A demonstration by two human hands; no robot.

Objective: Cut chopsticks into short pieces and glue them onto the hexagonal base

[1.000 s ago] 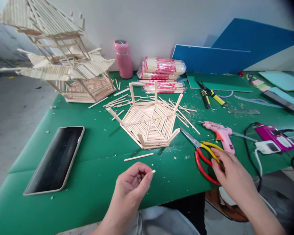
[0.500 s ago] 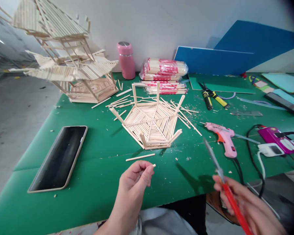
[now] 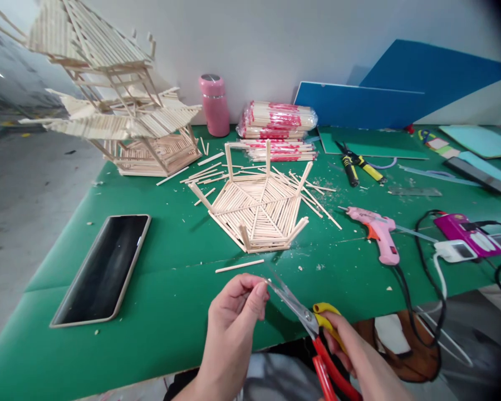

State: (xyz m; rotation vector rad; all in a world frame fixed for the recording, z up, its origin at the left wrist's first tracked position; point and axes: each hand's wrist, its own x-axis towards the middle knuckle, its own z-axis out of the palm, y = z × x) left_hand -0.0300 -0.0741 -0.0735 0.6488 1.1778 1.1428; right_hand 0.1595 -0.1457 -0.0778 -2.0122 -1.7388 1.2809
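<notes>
My left hand (image 3: 234, 320) is closed in a pinch on a small wooden stick piece (image 3: 265, 280), mostly hidden by the fingertips. In my right hand (image 3: 353, 340) are scissors (image 3: 307, 314) with red and yellow handles, their blades parted. The blade tips reach the stick piece at my left fingertips. Just beyond lies a single loose wooden stick (image 3: 239, 266). Behind it stands a hexagonal wooden stick frame (image 3: 256, 211), with a slatted base and upright posts at its corners.
A stick-built pagoda model (image 3: 146, 128) stands back left, near a pink flask (image 3: 215, 106) and bagged sticks (image 3: 278, 120). A phone (image 3: 102, 270) lies left. To the right are a pink glue gun (image 3: 376, 231), yellow-black pliers (image 3: 359, 164) and a corded purple power strip (image 3: 463, 231).
My right hand has swung the scissors inward from the right, blades now parted at the left fingertips. My left hand keeps its pinch, almost in place.
</notes>
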